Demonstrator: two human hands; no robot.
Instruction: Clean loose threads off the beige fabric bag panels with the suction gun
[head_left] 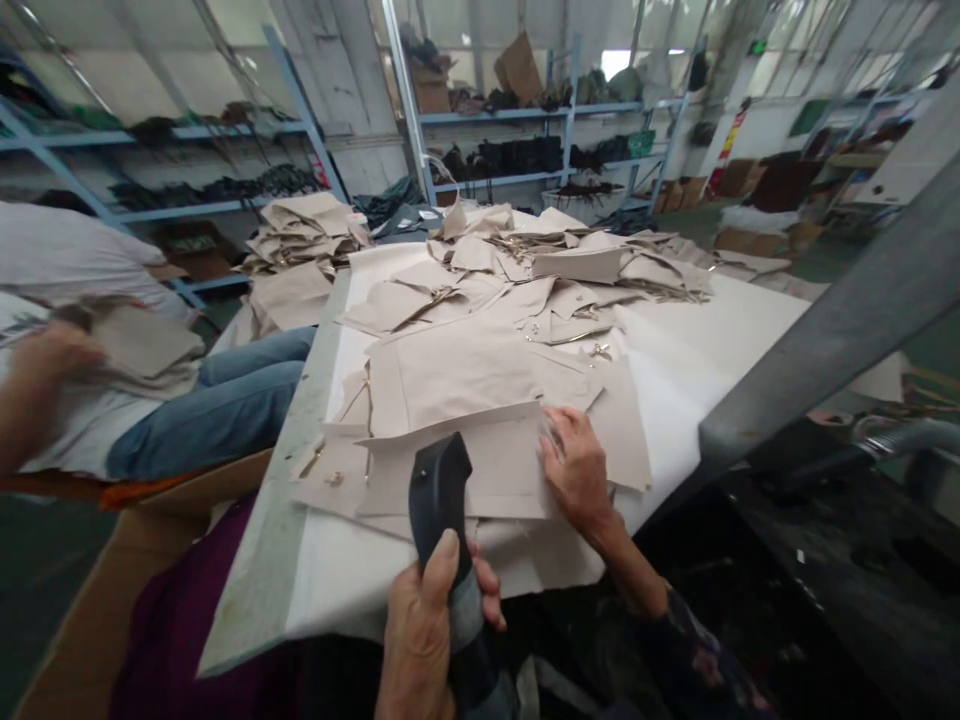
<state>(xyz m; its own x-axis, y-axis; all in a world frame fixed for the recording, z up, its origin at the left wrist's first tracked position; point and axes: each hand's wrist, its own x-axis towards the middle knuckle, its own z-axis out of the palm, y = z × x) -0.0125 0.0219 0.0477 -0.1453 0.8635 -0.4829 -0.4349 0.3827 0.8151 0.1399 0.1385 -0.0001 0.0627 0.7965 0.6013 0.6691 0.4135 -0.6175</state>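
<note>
Well off to the left of the person's own hands, a co-worker's hand [56, 350] holds beige cloth [154, 345], and nearer comes the pale edge of the bench [259, 560]. The left hand [424, 625] is wrapped round a black tool [439, 490], whose head stands in front of a beige panel [510, 460] lying between the two hands, with more beige pieces [457, 365] heaped beyond them; the right hand [576, 470] pinches the panel's right end, and a grey metal post [810, 300] slants up to its right
</note>
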